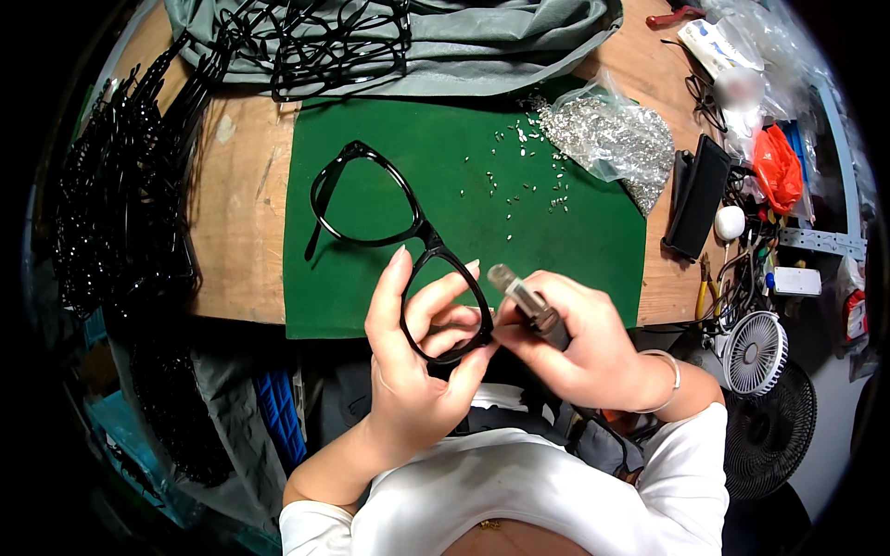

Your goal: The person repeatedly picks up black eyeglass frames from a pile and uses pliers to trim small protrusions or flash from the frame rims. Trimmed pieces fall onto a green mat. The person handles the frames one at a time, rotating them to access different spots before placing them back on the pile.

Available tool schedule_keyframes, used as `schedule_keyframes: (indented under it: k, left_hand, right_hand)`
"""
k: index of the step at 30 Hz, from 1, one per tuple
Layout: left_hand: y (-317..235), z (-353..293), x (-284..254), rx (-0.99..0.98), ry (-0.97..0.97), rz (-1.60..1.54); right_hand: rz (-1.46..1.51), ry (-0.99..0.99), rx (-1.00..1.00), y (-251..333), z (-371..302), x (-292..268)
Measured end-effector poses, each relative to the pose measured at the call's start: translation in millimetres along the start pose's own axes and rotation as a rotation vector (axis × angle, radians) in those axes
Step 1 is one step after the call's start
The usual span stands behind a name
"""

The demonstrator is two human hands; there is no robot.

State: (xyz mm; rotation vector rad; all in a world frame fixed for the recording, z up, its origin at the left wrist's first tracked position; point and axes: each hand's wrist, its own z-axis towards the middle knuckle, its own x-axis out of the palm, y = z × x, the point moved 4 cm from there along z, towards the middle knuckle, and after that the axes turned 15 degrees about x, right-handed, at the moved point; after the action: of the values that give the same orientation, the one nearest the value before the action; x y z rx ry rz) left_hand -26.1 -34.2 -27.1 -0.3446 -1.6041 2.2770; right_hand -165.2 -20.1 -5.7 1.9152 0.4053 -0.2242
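My left hand grips a black glasses frame by its lower rim, the fingers curled through and around the lens opening. The frame tilts up to the left over a green mat, and one temple arm hangs behind its upper rim. In my right hand is a slim hand tool with a clear, metallic-looking end; my palm and fingers hide the rest of it. The right fingertips come close to the frame's lower right corner. Whether they touch it, I cannot tell.
Small silver pieces lie scattered on the mat beside a clear bag full of them. Black frames heap up at the left and on a grey cloth. At right are a black case, yellow-handled pliers and a white fan.
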Motion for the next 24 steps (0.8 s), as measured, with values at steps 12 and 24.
schedule_keyframes:
  k: [12, 24]
  left_hand:
    - [-2, 6, 1, -0.152, 0.107, -0.149]
    - [-17, 11, -6, -0.24, 0.06, -0.309]
  right_hand:
    - [0.576, 0.384, 0.429, -18, 6, 11]
    - [0.405, 0.409, 0.24, 10, 5, 7]
